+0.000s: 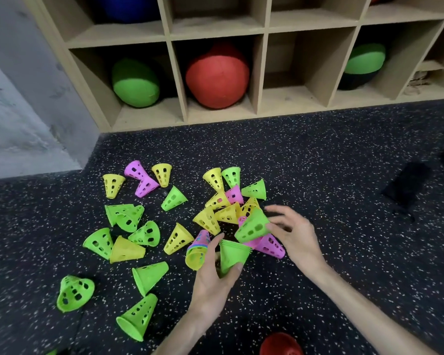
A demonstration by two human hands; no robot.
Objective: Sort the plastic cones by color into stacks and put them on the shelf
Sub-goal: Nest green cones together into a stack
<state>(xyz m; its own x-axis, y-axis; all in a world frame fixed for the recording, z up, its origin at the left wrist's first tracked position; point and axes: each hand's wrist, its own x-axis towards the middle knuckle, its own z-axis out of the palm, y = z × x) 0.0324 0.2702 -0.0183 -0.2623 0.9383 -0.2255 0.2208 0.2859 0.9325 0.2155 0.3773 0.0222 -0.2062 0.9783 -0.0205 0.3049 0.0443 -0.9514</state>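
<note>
Green, yellow and pink perforated plastic cones lie scattered on the dark speckled floor. My left hand (pixel 213 275) grips a small stack of green cones (pixel 232 253) from below, its wide end up. My right hand (pixel 295 234) pinches the narrow tip of a single green cone (pixel 253 226) just above that stack. A mixed stack of yellow, pink and blue cones (pixel 198 249) lies beside my left hand. Pink cones (pixel 271 245) lie under my right hand. A yellow cluster (pixel 223 211) sits behind. The wooden shelf (pixel 259 106) stands beyond.
The shelf cubbies hold a green ball (pixel 135 83), a red ball (pixel 217 75) and a green-black ball (pixel 364 65); one cubby (pixel 300 73) looks vacant. A red object (pixel 281 344) sits at the bottom edge. A black item (pixel 405 185) lies right. A grey wall (pixel 23 98) is left.
</note>
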